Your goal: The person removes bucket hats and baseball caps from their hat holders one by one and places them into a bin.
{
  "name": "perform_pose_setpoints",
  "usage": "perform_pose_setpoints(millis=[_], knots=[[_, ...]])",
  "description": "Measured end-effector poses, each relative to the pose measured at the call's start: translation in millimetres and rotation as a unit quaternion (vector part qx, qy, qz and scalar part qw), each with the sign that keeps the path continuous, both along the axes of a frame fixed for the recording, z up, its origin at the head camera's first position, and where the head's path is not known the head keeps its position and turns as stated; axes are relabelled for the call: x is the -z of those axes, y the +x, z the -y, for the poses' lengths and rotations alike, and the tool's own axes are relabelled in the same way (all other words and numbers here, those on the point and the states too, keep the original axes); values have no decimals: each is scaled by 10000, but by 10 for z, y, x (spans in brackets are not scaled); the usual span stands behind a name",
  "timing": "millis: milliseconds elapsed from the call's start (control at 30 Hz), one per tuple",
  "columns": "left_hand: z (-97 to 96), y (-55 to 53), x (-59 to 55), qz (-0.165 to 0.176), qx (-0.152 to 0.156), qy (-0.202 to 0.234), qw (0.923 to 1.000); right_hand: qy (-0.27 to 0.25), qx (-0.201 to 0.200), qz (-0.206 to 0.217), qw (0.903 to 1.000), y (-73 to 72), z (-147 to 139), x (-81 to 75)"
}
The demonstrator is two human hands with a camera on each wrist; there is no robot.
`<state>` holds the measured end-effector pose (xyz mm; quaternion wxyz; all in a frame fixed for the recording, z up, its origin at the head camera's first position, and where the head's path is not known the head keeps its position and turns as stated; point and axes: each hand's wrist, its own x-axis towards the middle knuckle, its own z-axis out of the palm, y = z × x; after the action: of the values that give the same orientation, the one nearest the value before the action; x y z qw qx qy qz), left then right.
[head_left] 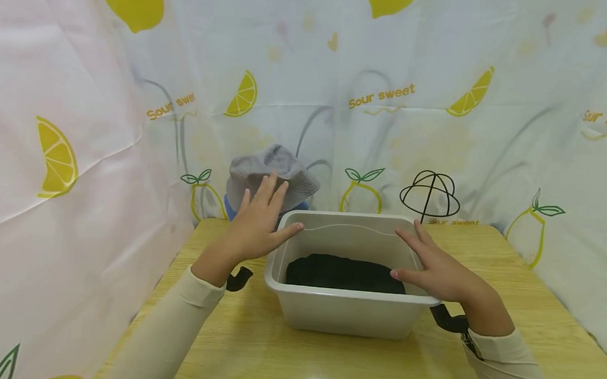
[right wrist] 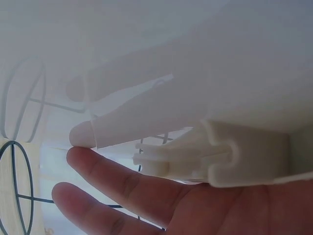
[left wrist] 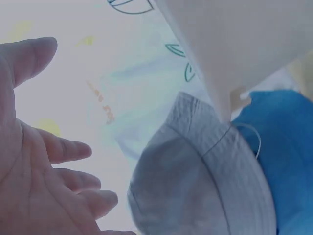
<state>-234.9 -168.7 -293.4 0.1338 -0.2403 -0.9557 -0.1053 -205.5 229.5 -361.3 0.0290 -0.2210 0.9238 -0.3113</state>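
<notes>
A white plastic bin point(head_left: 348, 315) stands on the table with a black, cloth-like item point(head_left: 342, 273) lying in it. My left hand point(head_left: 260, 221) hovers by the bin's left rim with its fingers spread, holding nothing. Behind it is a grey bucket hat point(left wrist: 181, 181), apart from the hand in the left wrist view, with a blue fabric item point(left wrist: 296, 156) beside it. At the bin's right rim is my right hand point(head_left: 440, 271), thumb over the inside and fingers extended. In the right wrist view its fingers point(right wrist: 117, 183) lie straight along the bin's outer side, near the moulded rim end.
A black wire dome-shaped stand point(head_left: 429, 196) rises behind the bin at the right. The wooden table point(head_left: 238, 346) ends at a lemon-print cloth point(head_left: 300, 57) hung at the back and sides. Black curved mounts point(head_left: 448, 320) sit under both wrists.
</notes>
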Motion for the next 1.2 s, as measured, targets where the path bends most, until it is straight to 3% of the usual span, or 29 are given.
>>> perform_pose_setpoints(millis=[433,800,1200], knots=[[37,-255,-185,-481,-499,-736,9949,38,14,29,10000,22,4,-32],[-3,-382,-293,-325,-799,-965,9916,47,-8,-43,10000,28,2,-41],[24,-596,-315,-446,-972,-1028,9889,22,15,-61,10000,0,-11,-4]])
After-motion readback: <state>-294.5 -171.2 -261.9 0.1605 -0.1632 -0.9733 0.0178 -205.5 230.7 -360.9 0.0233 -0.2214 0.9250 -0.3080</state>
